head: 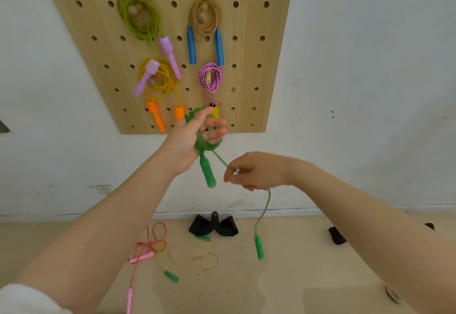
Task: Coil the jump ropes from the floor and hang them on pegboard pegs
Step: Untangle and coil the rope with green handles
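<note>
- Head view, room: white wall, light wood pegboard (246, 49) with round holes, beige floor (296, 276) scattered with small dark flecks.
- Four coils already hang on wooden pegs: lime rope with lilac handles (138, 17), speckled tan rope with blue handles (204, 19), yellow rope with orange handles (160, 79), pink braided rope (210, 76) on a lower peg.
- Green jump rope (265, 205), the one being worked: thin, smooth, plastic-looking cord, loops wound round the left hand (195, 138) in front of the board's lower edge.
- Left grip: loops sit over the palm with fingers loosely extended, thumb up; one green handle (207, 170) hangs below, chunky and cylindrical.
- Right hand (254, 171): grip pinches the cord between thumb and fingertips, feeding the tail; the second green handle (259, 247) dangles above the floor, blurred.
- Still on the floor: pink-red rope (148, 247), thin yellow rope with green handles (197, 257). Black folded item (214, 224) sits by the baseboard, another dark thing (336, 236) to the right; what they are is unclear.
- Risk: fingers are open, so loops could slide off the palm and the coil unravel.
- Risk: the swinging free handle may tug the cord or snag the hanging ropes.
- Risk: slick cord can spring open if released before it sits on a peg.
- Risk: no free peg is visible, and nearby coils could get knocked off when hanging.
</note>
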Demonstrator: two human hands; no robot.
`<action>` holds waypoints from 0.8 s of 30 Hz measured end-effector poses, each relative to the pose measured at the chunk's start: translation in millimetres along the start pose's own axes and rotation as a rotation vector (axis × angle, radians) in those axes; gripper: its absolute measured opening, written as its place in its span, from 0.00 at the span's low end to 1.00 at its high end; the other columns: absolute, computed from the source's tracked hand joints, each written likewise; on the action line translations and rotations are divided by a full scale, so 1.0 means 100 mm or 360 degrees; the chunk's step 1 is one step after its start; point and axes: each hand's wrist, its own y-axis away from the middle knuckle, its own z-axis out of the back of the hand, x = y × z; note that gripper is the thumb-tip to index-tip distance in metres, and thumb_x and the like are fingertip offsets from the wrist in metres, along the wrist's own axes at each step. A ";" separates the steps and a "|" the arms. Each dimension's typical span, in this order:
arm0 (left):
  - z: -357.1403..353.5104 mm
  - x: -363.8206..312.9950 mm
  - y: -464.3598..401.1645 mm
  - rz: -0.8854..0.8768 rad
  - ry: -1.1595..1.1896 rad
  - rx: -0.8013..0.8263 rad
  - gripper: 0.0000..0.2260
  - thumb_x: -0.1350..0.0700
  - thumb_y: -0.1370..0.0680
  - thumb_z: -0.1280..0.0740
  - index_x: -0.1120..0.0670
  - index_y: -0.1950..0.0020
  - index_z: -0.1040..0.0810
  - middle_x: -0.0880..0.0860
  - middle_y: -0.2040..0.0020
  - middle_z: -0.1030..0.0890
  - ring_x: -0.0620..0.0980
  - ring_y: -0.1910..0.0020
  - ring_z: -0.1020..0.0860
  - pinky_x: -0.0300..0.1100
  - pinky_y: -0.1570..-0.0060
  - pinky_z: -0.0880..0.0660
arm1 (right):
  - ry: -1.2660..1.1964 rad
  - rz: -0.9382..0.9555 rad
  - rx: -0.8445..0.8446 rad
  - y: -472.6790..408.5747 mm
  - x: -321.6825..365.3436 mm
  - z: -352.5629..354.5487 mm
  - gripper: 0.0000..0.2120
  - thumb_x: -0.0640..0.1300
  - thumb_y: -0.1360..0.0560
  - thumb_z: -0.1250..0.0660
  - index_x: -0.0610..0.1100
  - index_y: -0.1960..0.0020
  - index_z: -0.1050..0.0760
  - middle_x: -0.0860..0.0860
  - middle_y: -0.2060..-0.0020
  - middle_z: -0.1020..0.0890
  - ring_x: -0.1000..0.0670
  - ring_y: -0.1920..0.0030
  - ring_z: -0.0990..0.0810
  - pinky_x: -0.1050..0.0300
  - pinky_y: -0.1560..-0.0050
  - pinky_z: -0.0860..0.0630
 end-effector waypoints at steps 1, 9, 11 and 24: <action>0.05 0.06 -0.04 0.0034 -0.0156 -0.0116 0.17 0.53 0.17 0.47 0.58 0.31 0.34 0.49 0.58 0.16 0.45 0.62 0.17 0.39 0.56 0.23 | 0.0022 0.0056 0.0079 0.05 0.06 0.03 0.11 0.48 0.22 0.40 0.45 0.48 0.22 0.53 0.73 0.28 0.55 0.75 0.33 0.63 0.70 0.32; 0.05 0.20 0.15 0.0511 -0.0531 0.0542 0.36 0.37 0.22 0.59 0.63 0.47 0.21 0.52 0.81 0.29 0.45 0.84 0.42 0.39 0.70 0.33 | -0.0897 0.0431 -0.0946 0.11 0.19 0.48 0.10 0.40 0.24 0.36 0.46 0.62 0.23 0.59 0.80 0.33 0.59 0.77 0.39 0.67 0.75 0.40; 0.02 0.18 0.17 0.0494 -0.0267 0.0852 0.39 0.33 0.25 0.58 0.62 0.51 0.18 0.48 0.83 0.34 0.44 0.84 0.46 0.36 0.75 0.35 | -0.1005 0.0314 -0.1222 -0.01 0.05 0.48 0.09 0.42 0.24 0.34 0.45 0.63 0.23 0.58 0.78 0.33 0.59 0.77 0.38 0.67 0.73 0.39; -0.10 0.29 -0.06 -0.0080 -0.0671 -0.0251 0.10 0.55 0.18 0.44 0.52 0.54 0.25 0.46 0.68 0.20 0.39 0.69 0.21 0.36 0.55 0.28 | 0.0343 0.0259 -0.0196 -0.02 -0.03 -0.08 0.11 0.45 0.21 0.40 0.40 0.49 0.22 0.59 0.72 0.31 0.58 0.71 0.32 0.67 0.65 0.36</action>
